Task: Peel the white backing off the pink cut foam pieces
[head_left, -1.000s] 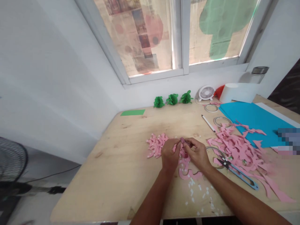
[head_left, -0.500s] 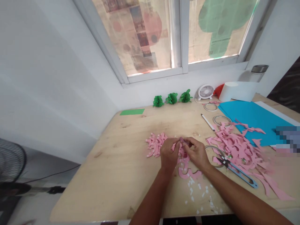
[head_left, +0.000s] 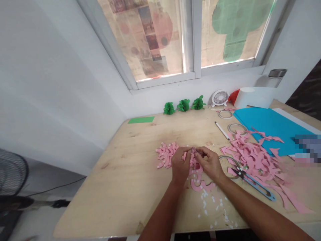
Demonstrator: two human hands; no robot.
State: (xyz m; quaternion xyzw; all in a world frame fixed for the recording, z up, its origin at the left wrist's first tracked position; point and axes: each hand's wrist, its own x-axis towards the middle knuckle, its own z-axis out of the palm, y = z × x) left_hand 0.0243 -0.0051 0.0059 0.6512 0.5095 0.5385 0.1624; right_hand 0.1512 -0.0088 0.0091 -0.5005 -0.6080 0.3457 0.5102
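My left hand (head_left: 180, 163) and my right hand (head_left: 210, 163) meet over the middle of the wooden table (head_left: 125, 174), fingers pinched together on a small pink paper piece (head_left: 193, 150) held between them. A pile of curved pink paper cut-outs (head_left: 166, 154) lies just left of my left hand. More pink curved pieces (head_left: 200, 184) lie on the table under my wrists. Small white paper bits (head_left: 213, 204) are scattered toward the near edge.
A heap of pink paper scraps (head_left: 255, 160) and blue-handled snips (head_left: 253, 182) lie to the right. Blue paper sheets (head_left: 271, 127), tape rings (head_left: 225, 114), a white pen (head_left: 222, 131), a small white fan (head_left: 220, 98), three green paper flowers (head_left: 184, 105) and a green paper strip (head_left: 141, 119) sit farther back.
The hands stay together on the small pink piece, with only slight finger movement. The view has shifted a little.
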